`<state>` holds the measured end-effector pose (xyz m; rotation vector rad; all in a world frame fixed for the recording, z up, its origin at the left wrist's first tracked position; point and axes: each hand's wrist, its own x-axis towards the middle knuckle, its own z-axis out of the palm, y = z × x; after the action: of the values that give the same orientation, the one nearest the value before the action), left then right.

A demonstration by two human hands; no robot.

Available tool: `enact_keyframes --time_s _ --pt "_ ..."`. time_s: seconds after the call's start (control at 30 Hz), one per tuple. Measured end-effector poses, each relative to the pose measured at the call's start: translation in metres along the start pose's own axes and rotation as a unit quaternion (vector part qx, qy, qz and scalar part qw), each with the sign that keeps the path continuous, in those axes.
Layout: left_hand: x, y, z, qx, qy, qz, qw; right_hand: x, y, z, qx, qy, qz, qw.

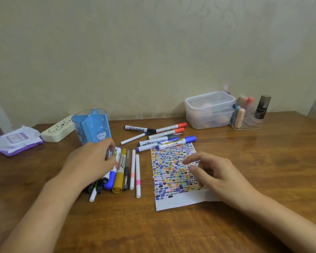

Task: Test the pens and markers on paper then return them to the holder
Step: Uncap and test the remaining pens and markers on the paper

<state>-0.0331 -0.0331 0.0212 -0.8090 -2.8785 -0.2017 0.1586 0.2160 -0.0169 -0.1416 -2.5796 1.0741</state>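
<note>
Paper strip (pixel 173 172) lies flat on the wooden table (pixel 171 230), right of centre, covered almost to its near end in small coloured test dabs; bare white margin at the near edge.

Near group of pens, left of the paper, lying roughly parallel: blue-capped marker (pixel 111 177), gold marker (pixel 120 170), a dark pen just beside it, two thin white pens with pink bands (pixel 135 172).

Far group, beyond the paper's top edge: black whiteboard marker (pixel 140 129), two red-capped markers (pixel 171 129), several blue-capped ones, one (pixel 176 142) touching the paper's far edge.

Holder (pixel 91 126): blue translucent cup with divided compartments, upright, just behind the left hand (nothing visible standing in it).

Left hand (pixel 91 161) rests over the near group, fingers curled onto a marker's upper end; firm grip or mere touch, cannot tell.

Right hand (pixel 215 174) hovers over the paper's right side, fingers loosely bent, holding nothing.

Periphery: cream pencil case (pixel 57 131) and a tissue pack (pixel 16 140) far left; lidded clear tubs (pixel 209 110) and an acrylic organiser (pixel 248 119) far right, by the wall.
</note>
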Motion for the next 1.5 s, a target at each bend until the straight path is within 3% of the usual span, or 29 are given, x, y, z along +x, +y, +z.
enact_keyframes --time_s 0.17,0.3,0.53,0.67,1.03,1.5 --pt "0.002 0.003 0.002 -0.006 0.02 0.007 1.0 0.003 0.004 0.0 -0.017 0.004 0.005 1.0" --pt "-0.004 0.023 0.008 -0.027 0.037 0.089 0.995 0.006 0.009 -0.004 -0.058 0.019 -0.002 0.998" --pt "-0.014 0.046 0.023 -0.044 -0.023 0.221 0.974 0.016 0.015 -0.015 -0.179 0.051 0.013 0.982" --pt "-0.016 0.048 0.027 -0.041 -0.041 0.248 0.967 0.039 0.007 -0.02 -0.262 0.001 0.046 0.964" --pt "-0.017 0.047 0.027 -0.051 -0.059 0.275 0.958 0.108 0.007 -0.009 -0.414 -0.058 0.0 0.908" --pt "-0.018 0.047 0.03 -0.057 -0.078 0.273 0.957 0.108 0.008 0.0 -0.437 -0.055 -0.048 0.896"
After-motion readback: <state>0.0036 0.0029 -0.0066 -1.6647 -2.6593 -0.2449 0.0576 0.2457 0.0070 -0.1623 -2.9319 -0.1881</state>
